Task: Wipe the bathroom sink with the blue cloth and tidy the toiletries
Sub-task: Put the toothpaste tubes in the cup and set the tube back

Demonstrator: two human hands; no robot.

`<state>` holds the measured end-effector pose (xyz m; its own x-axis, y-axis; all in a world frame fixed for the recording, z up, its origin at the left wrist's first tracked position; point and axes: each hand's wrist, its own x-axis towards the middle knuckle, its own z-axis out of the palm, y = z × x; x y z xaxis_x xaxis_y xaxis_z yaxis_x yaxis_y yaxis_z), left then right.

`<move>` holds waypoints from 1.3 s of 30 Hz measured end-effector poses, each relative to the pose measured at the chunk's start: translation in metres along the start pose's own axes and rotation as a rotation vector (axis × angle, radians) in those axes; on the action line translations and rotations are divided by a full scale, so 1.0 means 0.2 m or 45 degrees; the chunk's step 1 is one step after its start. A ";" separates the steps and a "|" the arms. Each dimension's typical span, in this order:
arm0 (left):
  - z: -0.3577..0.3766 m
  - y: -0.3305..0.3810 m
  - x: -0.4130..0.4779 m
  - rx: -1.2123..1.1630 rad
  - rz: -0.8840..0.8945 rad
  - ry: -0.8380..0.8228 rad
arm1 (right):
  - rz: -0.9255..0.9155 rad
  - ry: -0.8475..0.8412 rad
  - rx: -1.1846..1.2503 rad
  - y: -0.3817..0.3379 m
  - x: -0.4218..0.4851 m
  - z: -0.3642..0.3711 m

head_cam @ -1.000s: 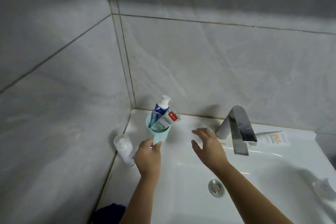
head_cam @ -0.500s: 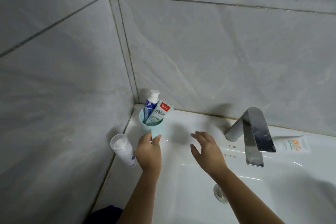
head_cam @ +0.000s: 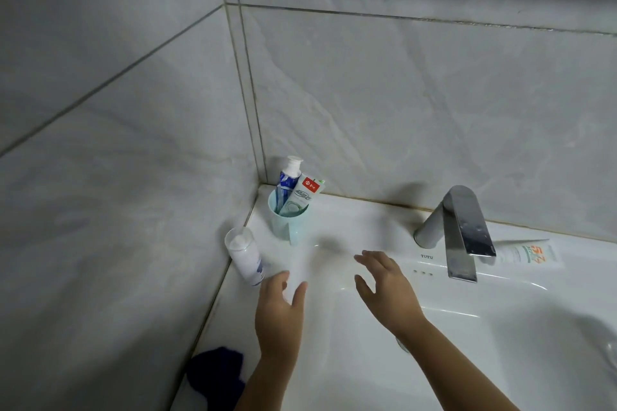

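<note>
A pale blue cup [head_cam: 283, 223] stands upright in the back left corner of the white sink [head_cam: 467, 344], holding a blue-white tube and a red-topped toothpaste tube [head_cam: 302, 193]. My left hand [head_cam: 278, 314] hovers in front of it, fingers apart, holding nothing. My right hand [head_cam: 389, 292] is spread open over the basin's back rim. A dark blue cloth [head_cam: 217, 374] lies on the sink's left edge near me. A white bottle [head_cam: 245, 257] leans against the left wall. A white tube [head_cam: 527, 253] lies behind the tap.
The chrome tap [head_cam: 459, 233] rises at the back middle of the sink. Grey tiled walls close in at the left and behind. The drain is partly hidden under my right forearm.
My left hand has let go of the pale blue cup and drawn back toward me. The cup now stands in the corner. My right hand stays open over the rim.
</note>
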<state>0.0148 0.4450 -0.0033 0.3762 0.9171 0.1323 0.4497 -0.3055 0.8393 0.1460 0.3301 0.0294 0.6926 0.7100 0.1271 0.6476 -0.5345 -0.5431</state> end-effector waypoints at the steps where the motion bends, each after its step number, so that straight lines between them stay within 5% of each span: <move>1: -0.05 -0.03 -0.04 0.000 0.007 0.035 | -0.012 0.009 -0.010 -0.01 -0.03 0.01; 8: -0.30 -0.11 0.04 -0.056 -0.235 0.147 | -0.092 0.074 -0.006 -0.13 -0.17 0.08; 20: -0.21 -0.16 0.35 -0.261 -0.312 -0.083 | -0.065 0.111 -0.011 -0.21 -0.15 0.02; 26: -0.36 0.09 0.21 -0.425 -0.317 -0.010 | -0.127 0.107 -0.007 -0.23 -0.13 -0.12; 39: -0.75 1.01 0.08 -0.798 0.237 0.034 | -0.625 0.411 -0.070 -0.50 0.13 -0.94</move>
<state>-0.0090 0.4358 0.2476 0.3779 0.8720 0.3112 -0.1817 -0.2598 0.9484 0.1590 0.3169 0.2436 0.3640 0.7095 0.6034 0.9263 -0.2081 -0.3141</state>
